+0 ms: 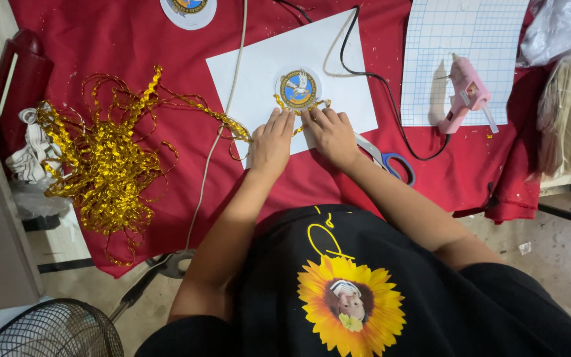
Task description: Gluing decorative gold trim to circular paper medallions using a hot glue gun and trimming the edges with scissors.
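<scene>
- Red cloth (133, 39) covers the tabletop; bare floor and a wire fan guard (54, 330) sit nearest the body, well back from the fingers.
- Left hand (271, 142) and right hand (330, 132) lie side by side on a white sheet (345, 86), fingers flat and spread, pinching nothing, pressing gold trim (284, 104) down.
- Round blue-and-gold badge (298, 89) lies just beyond the fingertips, trim curling along its lower edge.
- Step in hand, as I judge: seating trim around the badge rim. Next move likely calls for feeding more cord along the curve.
- Loose gold cord heap (100, 158) left of the fingers; blue-handled scissors (391, 164) just right.
- Pink glue gun (464, 92) farther right, on gridded paper (457, 39).
</scene>
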